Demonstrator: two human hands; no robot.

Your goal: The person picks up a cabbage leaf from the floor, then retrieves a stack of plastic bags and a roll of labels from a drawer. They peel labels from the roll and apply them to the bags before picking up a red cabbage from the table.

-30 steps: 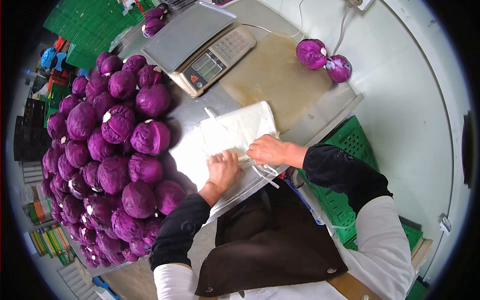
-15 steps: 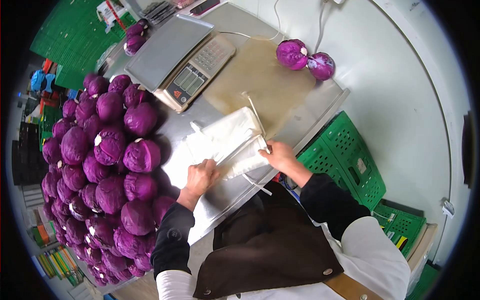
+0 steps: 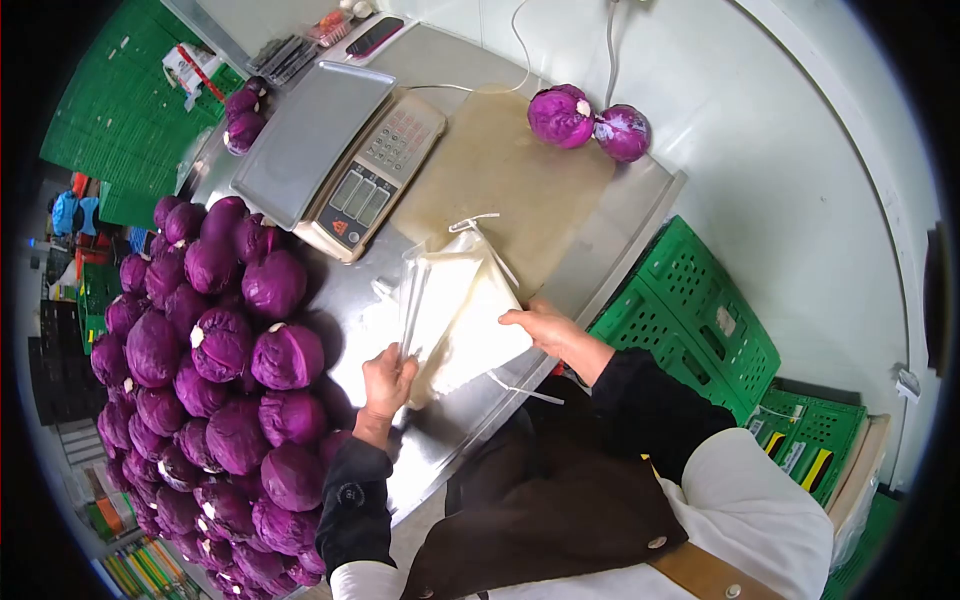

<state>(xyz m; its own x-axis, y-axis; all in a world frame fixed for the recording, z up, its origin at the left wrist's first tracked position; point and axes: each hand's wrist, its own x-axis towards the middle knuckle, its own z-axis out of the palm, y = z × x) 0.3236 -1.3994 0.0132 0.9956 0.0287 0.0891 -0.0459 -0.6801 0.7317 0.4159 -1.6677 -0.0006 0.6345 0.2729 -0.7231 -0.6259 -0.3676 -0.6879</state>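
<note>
A stack of clear plastic bags [image 3: 470,315] lies near the front edge of the steel table, with white ties or strips sticking out at its far and near ends. My left hand [image 3: 388,382] is closed on the left edge of the top plastic, which is bunched and lifted there. At the right edge, my right hand [image 3: 548,332] pinches the plastic between thumb and fingers. A big heap of red cabbages [image 3: 235,435] rises close to my left hand. Beyond the bags stands a scale [image 3: 365,190] with a metal pan.
Two red cabbages [image 3: 560,116] sit at the far right by the wall, and a few more [image 3: 243,130] lie left of the scale. A phone [image 3: 375,36] rests at the back. Green crates [image 3: 690,310] stand beside the table's right edge. A cable [image 3: 525,50] runs behind the scale.
My left hand has moved slightly down and left, spreading the plastic wider and raising its left edge. My right hand has moved slightly down. The camera view has shifted a little.
</note>
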